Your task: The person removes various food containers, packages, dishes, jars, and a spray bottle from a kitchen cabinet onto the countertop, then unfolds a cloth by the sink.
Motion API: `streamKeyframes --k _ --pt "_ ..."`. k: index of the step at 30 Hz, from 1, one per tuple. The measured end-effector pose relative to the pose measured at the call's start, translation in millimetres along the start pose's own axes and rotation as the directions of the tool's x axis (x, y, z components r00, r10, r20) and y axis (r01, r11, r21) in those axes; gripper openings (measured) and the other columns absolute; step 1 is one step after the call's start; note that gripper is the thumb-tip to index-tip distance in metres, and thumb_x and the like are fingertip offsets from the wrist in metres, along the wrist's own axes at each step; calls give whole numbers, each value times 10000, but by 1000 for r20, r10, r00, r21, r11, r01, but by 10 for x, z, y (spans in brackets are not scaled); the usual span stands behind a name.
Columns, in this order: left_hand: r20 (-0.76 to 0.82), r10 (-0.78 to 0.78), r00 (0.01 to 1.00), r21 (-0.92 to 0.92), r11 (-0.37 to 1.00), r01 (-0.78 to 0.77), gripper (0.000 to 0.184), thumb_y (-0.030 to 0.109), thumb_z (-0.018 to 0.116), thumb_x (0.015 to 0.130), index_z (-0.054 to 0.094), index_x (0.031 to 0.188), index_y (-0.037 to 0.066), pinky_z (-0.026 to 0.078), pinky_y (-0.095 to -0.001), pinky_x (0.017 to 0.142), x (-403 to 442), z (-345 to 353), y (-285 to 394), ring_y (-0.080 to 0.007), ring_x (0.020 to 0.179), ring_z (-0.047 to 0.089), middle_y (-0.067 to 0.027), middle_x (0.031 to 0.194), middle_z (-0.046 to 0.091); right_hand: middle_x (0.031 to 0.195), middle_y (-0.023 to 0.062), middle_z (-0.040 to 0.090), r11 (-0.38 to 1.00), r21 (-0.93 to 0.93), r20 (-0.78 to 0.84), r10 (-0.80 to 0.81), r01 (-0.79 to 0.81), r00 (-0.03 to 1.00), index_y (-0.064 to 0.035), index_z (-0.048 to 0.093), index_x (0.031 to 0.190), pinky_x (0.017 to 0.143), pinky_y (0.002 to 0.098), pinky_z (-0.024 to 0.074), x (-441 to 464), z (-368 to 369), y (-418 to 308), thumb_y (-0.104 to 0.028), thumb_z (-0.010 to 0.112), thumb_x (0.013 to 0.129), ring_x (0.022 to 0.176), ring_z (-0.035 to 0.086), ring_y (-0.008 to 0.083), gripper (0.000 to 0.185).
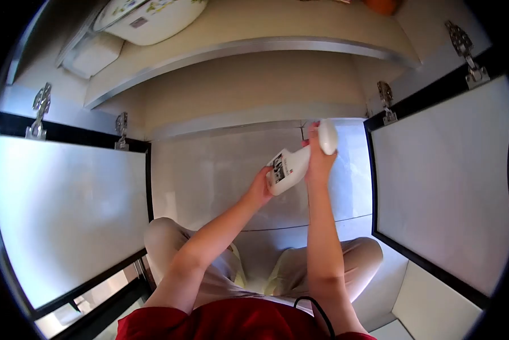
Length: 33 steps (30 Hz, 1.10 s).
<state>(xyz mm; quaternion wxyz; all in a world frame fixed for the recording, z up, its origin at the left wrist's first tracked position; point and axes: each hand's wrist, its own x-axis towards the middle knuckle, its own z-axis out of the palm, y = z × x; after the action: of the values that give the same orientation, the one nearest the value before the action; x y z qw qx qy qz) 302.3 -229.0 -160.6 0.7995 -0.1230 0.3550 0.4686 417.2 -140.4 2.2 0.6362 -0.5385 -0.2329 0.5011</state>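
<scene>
A white spray bottle (297, 167) with a dark printed label is held tilted in front of me, above the tiled floor. My left hand (261, 186) is closed around its lower end, beside the label. My right hand (321, 163) is wrapped round the neck, just under the rounded white head. Part of the right hand's fingers is hidden behind the head, so I cannot see whether a finger is on a trigger.
Cabinet doors stand open to the left (67, 209) and right (444, 181), on metal hinges. Ahead, a shelf (254, 42) holds a white patterned basin (152, 22), a white container (93, 54) and an orange item (382, 5). My bent knees are below my arms.
</scene>
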Motion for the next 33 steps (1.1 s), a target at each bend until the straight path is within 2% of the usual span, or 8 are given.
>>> streamKeyframes --k 5,10,12,16,20,24,30,33 --pt "-105 59 993 -81 994 -67 388 343 413 896 513 1170 87 459 -387 889 -450 -407 -50 -225 1033 573 -77 1148 583 740 37 613 945 -298 133 178 -132 975 -11 639 876 507 283 442 -246 290 458 -237 719 731 552 538 122 280" --pt "-244 216 946 -141 957 -254 431 398 397 898 505 1197 108 428 -372 923 -832 -612 59 -209 1076 546 -36 1195 563 734 29 602 931 -342 287 236 -131 928 -7 634 884 517 272 435 -684 712 764 -241 705 738 562 537 115 285" --pt "-227 285 931 -201 922 -331 437 401 394 902 500 1208 108 417 -376 933 -1008 -726 124 -208 1082 543 -42 1204 559 747 31 602 946 -319 484 217 -60 847 -1 621 910 533 270 444 -933 908 859 -250 700 749 572 543 116 307" --pt "-162 424 891 -312 834 -454 443 400 396 901 495 1215 105 411 -372 940 -1162 -930 354 -210 1095 533 -41 1210 555 729 40 601 916 -395 630 217 67 745 0 610 895 541 268 452 -1312 1477 949 -244 694 753 575 560 118 294" --pt "-224 457 861 -350 787 -509 441 402 404 906 497 1214 100 412 -379 938 -1482 -818 442 -218 1090 537 -48 1203 560 643 36 582 915 -403 597 269 -8 755 -7 605 828 494 275 435 -1493 1737 921 -221 696 735 518 542 115 251" --pt "-295 481 826 -248 796 -552 420 378 407 920 485 1222 97 421 -400 931 -1607 -811 425 -221 1075 547 -55 1208 557 661 28 581 950 -309 630 245 -52 737 -9 614 848 491 262 423 -1518 1633 903 -209 690 751 515 530 111 235" --pt "-413 460 786 -289 752 -592 359 332 421 927 488 1206 114 438 -413 905 -1794 -817 45 -214 1067 552 -32 1179 565 770 25 607 945 -326 772 276 -15 572 -17 627 1001 567 247 447 -1891 1134 566 -171 692 775 607 543 89 281" --pt "-336 562 755 -390 647 -655 335 324 446 920 497 1188 130 432 -410 904 -1879 -826 -85 -219 1065 540 -21 1134 574 800 33 614 948 -315 831 256 37 493 -2 617 1016 598 254 465 -2075 1042 400 -139 694 778 642 554 89 285"
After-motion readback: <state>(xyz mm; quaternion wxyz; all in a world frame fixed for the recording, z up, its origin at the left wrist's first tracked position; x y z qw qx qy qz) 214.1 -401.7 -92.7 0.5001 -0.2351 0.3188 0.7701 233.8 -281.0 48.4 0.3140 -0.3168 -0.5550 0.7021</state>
